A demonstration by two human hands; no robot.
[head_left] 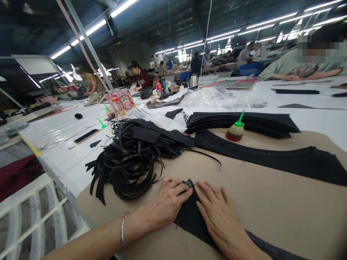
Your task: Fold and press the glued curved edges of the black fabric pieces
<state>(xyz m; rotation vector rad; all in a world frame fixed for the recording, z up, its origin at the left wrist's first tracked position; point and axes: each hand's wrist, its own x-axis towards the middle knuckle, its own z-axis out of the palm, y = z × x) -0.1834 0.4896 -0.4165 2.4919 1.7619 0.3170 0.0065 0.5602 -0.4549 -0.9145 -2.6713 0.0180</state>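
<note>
A curved black leather-like piece lies on the tan board in front of me, its upper end folded over. My left hand is closed on that folded end, its fingertips pressing the edge; the thumb is partly hidden. On the right side of the same piece, my right hand rests flat with fingers stretched out. The piece runs on under my right hand and shows again at the lower right. Beyond my left hand sits a tangled bundle of thin black strips.
A squeeze bottle with green nozzle and amber liquid stands by stacked black pieces. More curved pieces lie to the right. Clear plastic film covers the white table's far part. A co-worker leans over the table at right.
</note>
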